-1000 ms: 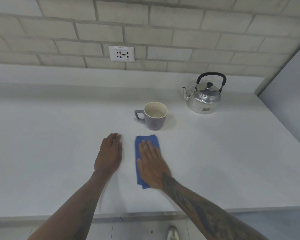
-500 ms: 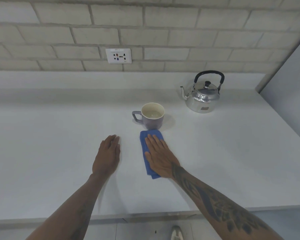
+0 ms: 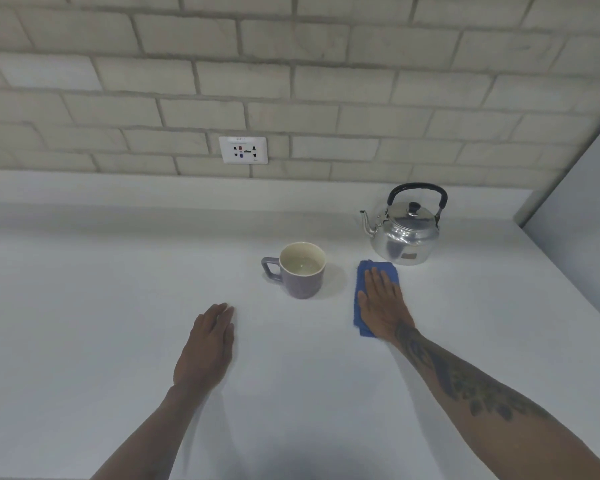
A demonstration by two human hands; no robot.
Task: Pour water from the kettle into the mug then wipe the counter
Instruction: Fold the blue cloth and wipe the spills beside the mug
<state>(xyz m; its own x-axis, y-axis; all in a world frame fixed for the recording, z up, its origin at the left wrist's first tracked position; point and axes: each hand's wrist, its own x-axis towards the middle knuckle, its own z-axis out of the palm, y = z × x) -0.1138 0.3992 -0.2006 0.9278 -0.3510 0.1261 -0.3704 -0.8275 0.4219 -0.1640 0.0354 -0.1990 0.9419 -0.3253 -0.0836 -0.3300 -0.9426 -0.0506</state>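
Observation:
A purple mug (image 3: 300,273) with a cream inside holds water and stands mid-counter, handle to the left. To its right and farther back sits a shiny metal kettle (image 3: 404,233) with a black handle, spout pointing left. My right hand (image 3: 381,304) presses flat on a folded blue cloth (image 3: 362,292) lying between mug and kettle, its far edge just in front of the kettle's base. My left hand (image 3: 210,344) rests flat on the white counter (image 3: 84,323), left of and nearer than the mug, holding nothing.
A brick wall with a white power socket (image 3: 243,150) runs along the back above a low white ledge. A grey vertical panel (image 3: 582,216) bounds the counter on the right.
My right hand has slid the blue cloth from in front of the mug to the right and farther back, up to the kettle. The left hand stays flat in place.

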